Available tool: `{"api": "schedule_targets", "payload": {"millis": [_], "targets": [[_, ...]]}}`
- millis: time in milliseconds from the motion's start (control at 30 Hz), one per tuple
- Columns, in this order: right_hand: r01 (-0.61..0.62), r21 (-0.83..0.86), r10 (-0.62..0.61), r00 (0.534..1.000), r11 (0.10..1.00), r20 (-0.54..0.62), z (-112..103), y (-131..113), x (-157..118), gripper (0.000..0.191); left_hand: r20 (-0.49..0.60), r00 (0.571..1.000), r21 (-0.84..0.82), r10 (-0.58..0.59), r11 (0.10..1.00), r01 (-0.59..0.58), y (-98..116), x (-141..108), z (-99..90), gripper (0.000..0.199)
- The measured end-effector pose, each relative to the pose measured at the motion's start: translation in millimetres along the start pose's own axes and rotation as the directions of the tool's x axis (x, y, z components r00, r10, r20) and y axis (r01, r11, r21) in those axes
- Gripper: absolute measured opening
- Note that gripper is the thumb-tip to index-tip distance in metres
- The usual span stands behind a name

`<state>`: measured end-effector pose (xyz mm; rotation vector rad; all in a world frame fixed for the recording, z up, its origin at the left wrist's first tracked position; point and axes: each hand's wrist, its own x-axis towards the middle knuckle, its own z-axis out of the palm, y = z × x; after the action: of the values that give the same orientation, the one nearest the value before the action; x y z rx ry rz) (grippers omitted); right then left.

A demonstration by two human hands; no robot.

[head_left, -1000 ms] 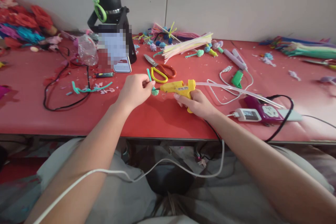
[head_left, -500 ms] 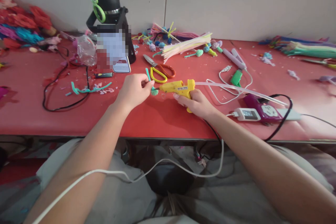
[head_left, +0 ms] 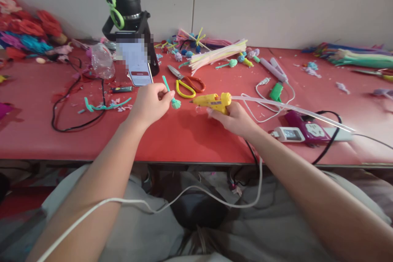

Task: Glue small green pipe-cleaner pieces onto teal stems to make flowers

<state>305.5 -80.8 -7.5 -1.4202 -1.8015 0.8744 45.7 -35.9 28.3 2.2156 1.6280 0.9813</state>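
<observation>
Between the thumb and fingers of my left hand [head_left: 152,103] is a teal pipe cleaner piece [head_left: 175,103], its stem sticking up and a small bunched head at the lower end. My right hand [head_left: 233,118] is wrapped round the grip of a yellow hot glue gun [head_left: 211,101]. The gun's nozzle points left and stands a short way apart from the teal head. From its back a long clear glue stick [head_left: 291,108] runs off to the right. Scissors [head_left: 186,84] with yellow and orange handles lie just behind, between both hands.
A black bottle [head_left: 125,6] stands behind a propped phone [head_left: 139,69]. Pipe cleaners [head_left: 217,56] lie in a bundle at the back, more [head_left: 362,58] at right. A purple power socket [head_left: 310,127] and cords are at right. A white cable [head_left: 190,188] crosses my lap.
The glue gun has drawn back right, away from the teal piece. My left hand has shifted slightly left with that piece, and its bunched head now shows more fully.
</observation>
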Motion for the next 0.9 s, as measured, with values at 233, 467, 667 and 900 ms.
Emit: {"api": "schedule_targets", "payload": {"millis": [233,467,667,900], "targets": [[-0.188,-0.398,0.108,0.971,0.898,-0.214,-26,6,3,0.047,-0.035,0.999,0.037,-0.024,0.999,0.025,-16,-2,-17.0,0.031],[-0.396,-0.555,0.359,0.916,0.731,-0.181,-56,-8,-18,0.06,-0.163,0.982,0.098,-0.098,0.989,0.115,-34,2,-29.7,0.029],[-0.09,-0.374,0.221,0.92,0.923,0.324,-51,-24,-39,0.058,-0.177,0.973,0.118,-0.151,0.978,0.173,-32,3,-33.9,0.026],[0.245,-0.08,-0.218,0.943,0.966,0.251,59,-45,15,0.016,-0.197,0.974,0.108,-0.112,0.985,0.135,-31,5,-30.7,0.029]]}}
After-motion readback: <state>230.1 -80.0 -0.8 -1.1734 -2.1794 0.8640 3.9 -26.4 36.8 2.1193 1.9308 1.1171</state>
